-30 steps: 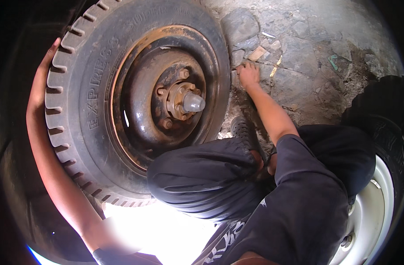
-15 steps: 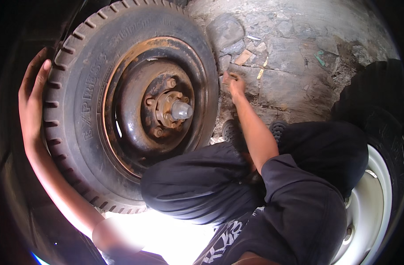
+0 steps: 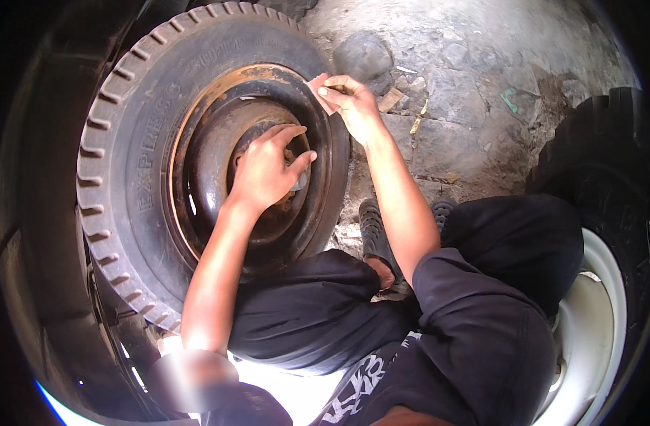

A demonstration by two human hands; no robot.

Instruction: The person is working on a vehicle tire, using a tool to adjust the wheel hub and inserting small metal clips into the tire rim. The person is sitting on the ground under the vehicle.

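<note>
A big black tyre (image 3: 144, 142) stands upright before me on a rusty, dark steel rim (image 3: 225, 78) with a bolted hub (image 3: 288, 201) in the middle. My left hand (image 3: 264, 167) is over the hub, its fingers apart and holding nothing; it hides much of the hub and its grey cap. Whether it touches the hub I cannot tell. At the tyre's right side, my right hand (image 3: 357, 106) pinches a small, flat reddish-brown piece of sandpaper (image 3: 323, 92) between thumb and fingers. The sandpaper is in front of the tyre's sidewall.
On the rough stone floor (image 3: 452, 142) lie a brown chip (image 3: 390, 100), a yellow scrap (image 3: 418, 119) and a green scrap (image 3: 509, 100), near a rounded stone (image 3: 364, 60). Another wheel with a pale rim (image 3: 587, 355) is at the right. Dark vehicle parts (image 3: 41, 234) line the left.
My left hand has left the tyre's outer left tread and come over the hub. My right hand has risen from near the floor to the tyre's right side, bringing the sandpaper along.
</note>
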